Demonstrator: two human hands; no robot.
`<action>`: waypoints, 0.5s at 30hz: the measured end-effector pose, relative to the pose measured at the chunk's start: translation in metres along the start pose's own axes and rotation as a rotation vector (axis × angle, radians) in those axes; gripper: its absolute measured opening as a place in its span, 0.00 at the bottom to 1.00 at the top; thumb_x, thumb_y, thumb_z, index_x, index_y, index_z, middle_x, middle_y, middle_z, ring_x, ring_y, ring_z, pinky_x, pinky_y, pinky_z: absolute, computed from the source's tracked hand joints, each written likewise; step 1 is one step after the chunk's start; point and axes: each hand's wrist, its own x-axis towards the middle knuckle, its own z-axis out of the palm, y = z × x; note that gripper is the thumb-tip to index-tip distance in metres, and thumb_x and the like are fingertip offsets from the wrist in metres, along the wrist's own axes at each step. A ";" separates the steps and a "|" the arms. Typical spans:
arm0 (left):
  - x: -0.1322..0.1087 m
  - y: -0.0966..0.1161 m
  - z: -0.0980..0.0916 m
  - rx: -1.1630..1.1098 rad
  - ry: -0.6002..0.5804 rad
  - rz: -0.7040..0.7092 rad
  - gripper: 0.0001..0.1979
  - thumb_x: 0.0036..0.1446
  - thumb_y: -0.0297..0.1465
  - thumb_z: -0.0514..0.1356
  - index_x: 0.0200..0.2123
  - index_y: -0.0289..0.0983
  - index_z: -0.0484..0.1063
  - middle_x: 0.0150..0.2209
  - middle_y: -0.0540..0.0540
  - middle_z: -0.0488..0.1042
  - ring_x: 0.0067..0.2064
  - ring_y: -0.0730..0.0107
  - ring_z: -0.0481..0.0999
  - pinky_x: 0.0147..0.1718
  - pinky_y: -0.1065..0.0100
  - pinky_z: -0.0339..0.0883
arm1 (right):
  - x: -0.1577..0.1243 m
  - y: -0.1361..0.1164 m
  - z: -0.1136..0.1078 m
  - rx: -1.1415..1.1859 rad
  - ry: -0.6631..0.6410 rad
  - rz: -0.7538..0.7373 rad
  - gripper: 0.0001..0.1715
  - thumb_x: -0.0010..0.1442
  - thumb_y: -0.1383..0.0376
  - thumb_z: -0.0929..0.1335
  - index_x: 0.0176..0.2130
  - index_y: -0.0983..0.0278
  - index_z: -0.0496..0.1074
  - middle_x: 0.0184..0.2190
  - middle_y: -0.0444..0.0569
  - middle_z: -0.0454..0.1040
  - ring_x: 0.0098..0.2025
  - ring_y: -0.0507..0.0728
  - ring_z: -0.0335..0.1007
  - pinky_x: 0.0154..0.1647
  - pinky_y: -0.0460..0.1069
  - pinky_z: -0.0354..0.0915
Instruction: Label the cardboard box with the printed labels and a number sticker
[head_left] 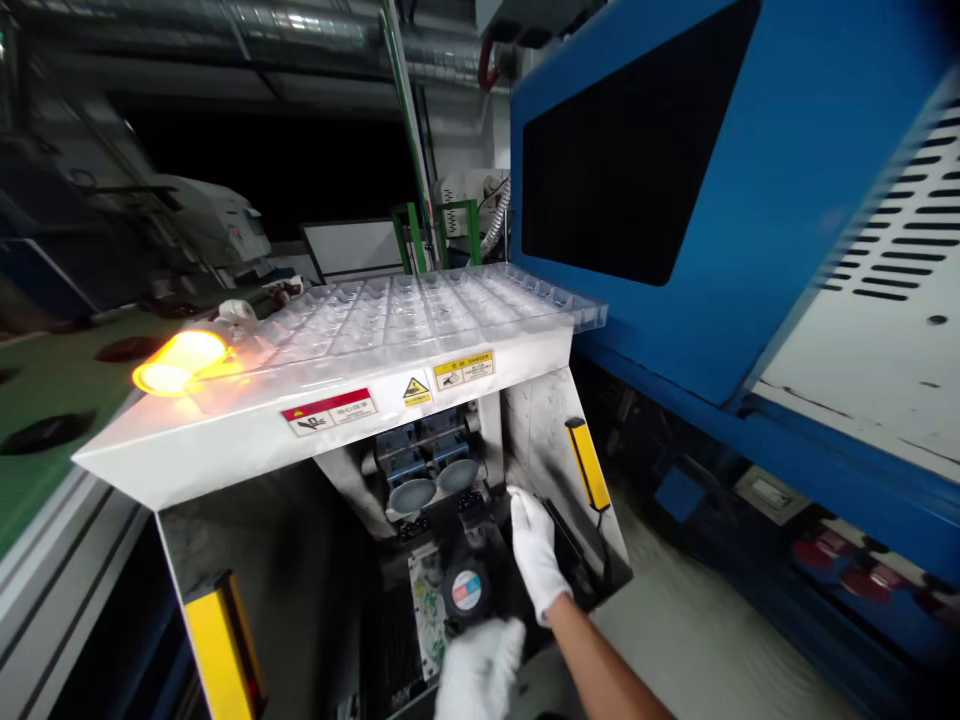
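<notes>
Both hands wear white gloves and reach into the open front of a white machine (540, 420). My right hand (536, 545) lies along the black edge on the right inside, its back toward me and its fingers stretched forward; I make out nothing in it. My left hand (478, 672) is lower and nearer, smeared by motion, so its fingers cannot be read. Just beyond it is a black part with a round red, white and blue label (466, 590). A metal plate with green marks (430, 610) lies left of that part. Two grey round pads (412, 495) hang behind.
Clear plastic compartment trays (405, 310) cover the machine's top. An orange lamp (184, 362) glows at its left corner. Yellow sensor bars (589, 465) line both sides of the opening. A large blue machine (637, 330) stands close on the right.
</notes>
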 end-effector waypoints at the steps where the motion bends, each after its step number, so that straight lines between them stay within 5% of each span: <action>1: 0.017 -0.002 -0.016 -0.019 0.065 0.002 0.16 0.61 0.42 0.57 0.43 0.36 0.73 0.44 0.46 0.75 0.44 0.59 0.75 0.43 0.57 0.72 | 0.012 0.002 -0.002 0.012 -0.036 0.022 0.25 0.61 0.55 0.63 0.53 0.63 0.70 0.58 0.56 0.67 0.61 0.62 0.58 0.64 0.57 0.51; 4: 0.065 -0.006 -0.057 -0.082 0.240 -0.004 0.23 0.59 0.40 0.59 0.54 0.35 0.64 0.51 0.41 0.71 0.53 0.53 0.71 0.54 0.47 0.63 | 0.037 0.006 0.002 0.059 -0.277 0.082 0.30 0.50 0.62 0.71 0.53 0.60 0.71 0.50 0.50 0.74 0.54 0.61 0.67 0.57 0.56 0.62; 6: 0.094 -0.005 -0.072 -0.154 0.190 0.030 0.27 0.56 0.36 0.62 0.57 0.36 0.59 0.55 0.39 0.69 0.55 0.57 0.70 0.58 0.49 0.60 | 0.046 0.008 0.012 0.068 -0.395 0.101 0.28 0.45 0.66 0.72 0.48 0.61 0.74 0.42 0.47 0.78 0.48 0.60 0.71 0.51 0.54 0.65; 9: 0.123 0.000 -0.078 -0.211 0.033 0.091 0.20 0.51 0.33 0.66 0.47 0.34 0.68 0.48 0.42 0.75 0.50 0.61 0.74 0.56 0.53 0.64 | 0.057 0.010 0.031 0.022 -0.505 0.101 0.17 0.41 0.67 0.74 0.36 0.65 0.76 0.33 0.45 0.77 0.39 0.59 0.73 0.45 0.53 0.67; 12: 0.134 0.009 -0.081 -0.189 -0.036 0.085 0.09 0.55 0.34 0.64 0.34 0.34 0.73 0.36 0.47 0.77 0.41 0.63 0.76 0.47 0.54 0.70 | 0.066 0.008 0.047 -0.068 -0.609 0.067 0.13 0.48 0.63 0.75 0.32 0.67 0.74 0.32 0.45 0.75 0.37 0.56 0.72 0.44 0.55 0.68; 15: 0.130 0.016 -0.087 -0.198 -0.040 0.057 0.10 0.58 0.37 0.61 0.39 0.37 0.73 0.40 0.46 0.76 0.41 0.61 0.76 0.39 0.58 0.73 | 0.070 0.004 0.059 -0.146 -0.686 0.022 0.11 0.60 0.57 0.70 0.39 0.61 0.72 0.38 0.48 0.75 0.40 0.58 0.72 0.38 0.55 0.71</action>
